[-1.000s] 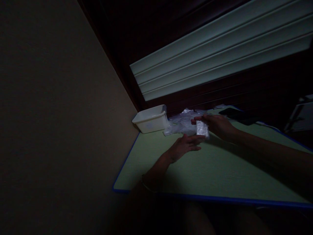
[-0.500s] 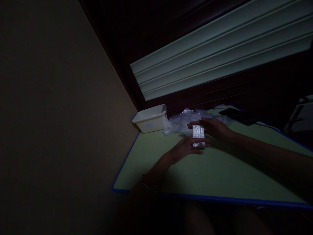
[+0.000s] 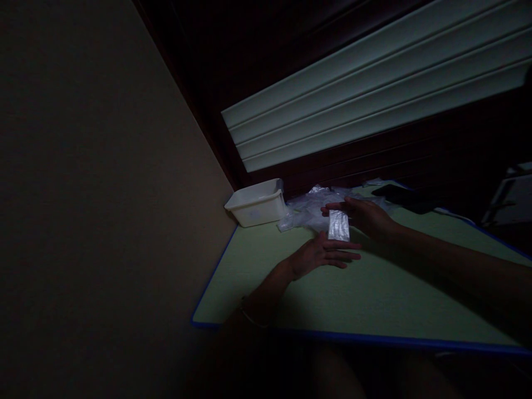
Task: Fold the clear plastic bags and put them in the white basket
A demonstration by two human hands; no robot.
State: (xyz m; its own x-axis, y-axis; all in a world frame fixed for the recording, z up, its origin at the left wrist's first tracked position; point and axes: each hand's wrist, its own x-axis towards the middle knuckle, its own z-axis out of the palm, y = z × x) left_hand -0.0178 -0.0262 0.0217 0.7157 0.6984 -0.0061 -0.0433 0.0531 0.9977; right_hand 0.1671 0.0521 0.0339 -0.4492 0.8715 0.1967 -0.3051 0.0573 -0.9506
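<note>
A small shiny, silvery-clear packet (image 3: 339, 226) is upright above the green table, between my two hands. My right hand (image 3: 366, 216) grips its upper end with the fingers behind and across the top. Just below the packet is my left hand (image 3: 322, 256), its fingers spread and pointing right, close to the packet's lower edge; whether they touch it I cannot tell. Behind my hands lies a loose pile of clear plastic bags (image 3: 307, 213).
At the back left corner of the green table (image 3: 257, 277) with a blue edge stands a white plastic bin (image 3: 261, 213). A dark flat object (image 3: 405, 197) lies at the back right, a cable (image 3: 457, 215) beside it. A wall rises on the left.
The fingers of my left hand have moved down off the front of the packet and spread. My right hand has shifted very slightly, still with the packet.
</note>
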